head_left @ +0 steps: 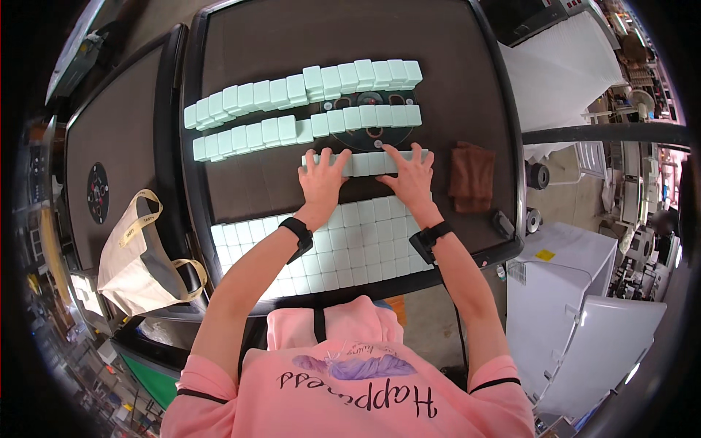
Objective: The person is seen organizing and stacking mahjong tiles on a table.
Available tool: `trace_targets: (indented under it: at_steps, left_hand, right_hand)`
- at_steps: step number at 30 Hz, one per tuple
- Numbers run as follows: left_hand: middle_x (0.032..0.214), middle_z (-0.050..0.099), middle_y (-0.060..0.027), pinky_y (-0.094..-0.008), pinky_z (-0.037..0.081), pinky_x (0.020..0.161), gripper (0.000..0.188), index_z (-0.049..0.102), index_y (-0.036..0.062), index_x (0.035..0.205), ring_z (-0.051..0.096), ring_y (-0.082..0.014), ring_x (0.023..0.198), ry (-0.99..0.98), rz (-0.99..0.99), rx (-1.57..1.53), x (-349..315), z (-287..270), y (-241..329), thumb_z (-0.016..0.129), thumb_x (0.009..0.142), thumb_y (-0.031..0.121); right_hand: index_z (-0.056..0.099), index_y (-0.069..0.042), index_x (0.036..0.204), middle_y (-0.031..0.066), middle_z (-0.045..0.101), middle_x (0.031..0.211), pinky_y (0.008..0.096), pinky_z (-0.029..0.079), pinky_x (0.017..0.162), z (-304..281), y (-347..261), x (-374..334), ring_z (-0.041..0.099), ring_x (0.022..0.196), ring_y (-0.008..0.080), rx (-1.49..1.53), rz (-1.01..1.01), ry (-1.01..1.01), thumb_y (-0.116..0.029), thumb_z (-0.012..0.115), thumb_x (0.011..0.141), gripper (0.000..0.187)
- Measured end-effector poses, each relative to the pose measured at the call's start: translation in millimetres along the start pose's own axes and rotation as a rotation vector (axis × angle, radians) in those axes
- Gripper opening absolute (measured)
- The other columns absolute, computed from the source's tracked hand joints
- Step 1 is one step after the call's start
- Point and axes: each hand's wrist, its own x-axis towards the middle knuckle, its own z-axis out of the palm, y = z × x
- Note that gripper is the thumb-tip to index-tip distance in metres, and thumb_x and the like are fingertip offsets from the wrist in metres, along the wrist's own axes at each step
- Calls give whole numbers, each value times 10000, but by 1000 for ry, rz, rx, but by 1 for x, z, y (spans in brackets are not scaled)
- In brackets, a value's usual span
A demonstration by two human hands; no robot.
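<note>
Both grips [367, 177] flat on tile row [365, 163]

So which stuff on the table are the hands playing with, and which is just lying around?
In use:
- left hand and right hand, on a short row of pale green rectangular tiles
- two long tile rows
- flat tile block

Lying about:
- brown folded cloth
- cream canvas tote bag

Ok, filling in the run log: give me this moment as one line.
left hand flat on short tile row | right hand flat on same row | tile block nearer | brown cloth right
</note>
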Motion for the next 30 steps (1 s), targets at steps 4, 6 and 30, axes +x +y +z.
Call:
trace_targets:
  at_steps: [4, 6, 30]
  left_hand:
    - [1258, 566, -2, -516, 569, 835, 695, 593, 353, 1332, 534, -354, 1229, 5, -11, -10, 1, 2, 2, 901, 724, 214]
    - [1247, 562, -6, -527, 555, 827, 690, 592, 348, 1321, 532, -362, 1234, 3, -26, -43, -3, 2, 1, 903, 719, 212]
    - [1474, 521, -67, -714, 318, 1119, 719, 428, 260, 1522, 436, -335, 1423, 66, -20, 177, 89, 9, 4, 773, 894, 209]
  right_hand:
    - [637, -343, 1318, 169, 444, 1403, 595, 517, 866, 5, 3, -2, 399, 1280, 534, 40, 13, 31, -291, 926, 712, 674]
    - [643, -339, 1312, 168, 437, 1410, 597, 507, 877, 3, 3, -3, 392, 1287, 535, 61, 11, 23, -292, 927, 710, 667]
    - [588, -333, 1412, 183, 448, 1467, 598, 484, 993, -4, 17, 101, 424, 1302, 471, 50, -48, 117, -368, 933, 673, 816]
